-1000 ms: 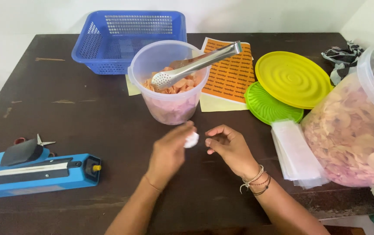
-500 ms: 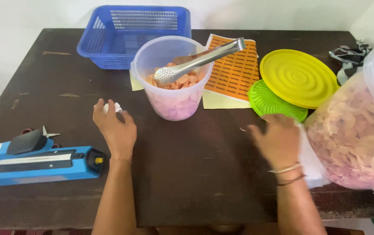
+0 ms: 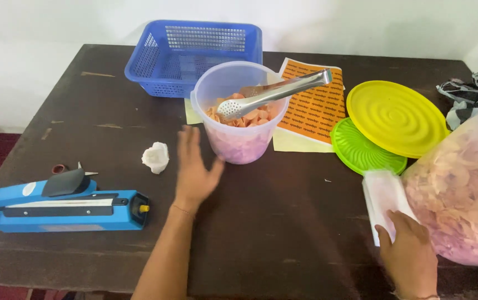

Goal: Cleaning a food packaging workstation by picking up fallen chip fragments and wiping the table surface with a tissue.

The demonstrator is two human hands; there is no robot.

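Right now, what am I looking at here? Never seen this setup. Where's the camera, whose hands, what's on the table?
There is no machine: one head-worn camera looks down at a person's bare hands over a dark wooden table. The left hand lies open, with nothing in its grip, between a crumpled white wad and a clear tub of chips with metal tongs resting in it. The right hand rests on a stack of clear bags beside a big bag of chips. Also present: a blue heat sealer, a blue basket, and two lids.
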